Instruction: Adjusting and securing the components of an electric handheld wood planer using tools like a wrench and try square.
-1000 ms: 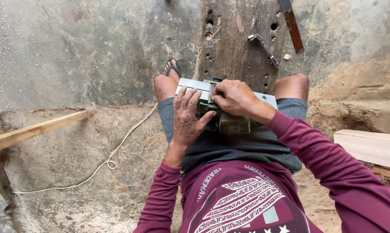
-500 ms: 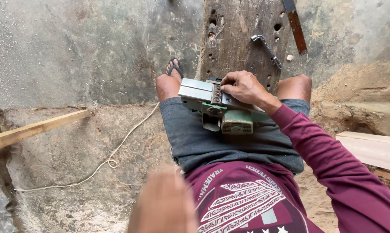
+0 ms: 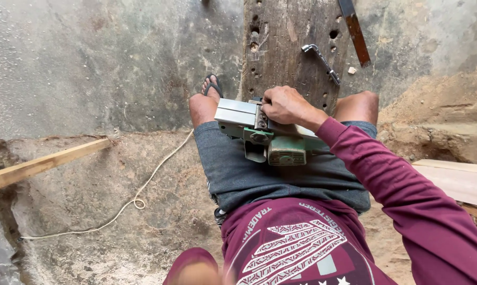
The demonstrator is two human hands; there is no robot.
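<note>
the green electric planer point(image 3: 272, 138) lies upside down across the person's lap, its metal sole up. the right hand point(image 3: 283, 104) rests closed on that sole, fingers curled at the blade slot. beyond the planer, a wrench point(image 3: 320, 62) lies on the worn plank point(image 3: 280, 47). the left hand point(image 3: 199, 273) is mostly out of view, so i cannot tell its state.

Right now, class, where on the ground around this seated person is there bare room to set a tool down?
Free: the concrete floor left of the plank, above the wooden strip. Crowded: the lap, where the right hand rests on the planer; the plank carries a metal wrench.
</note>
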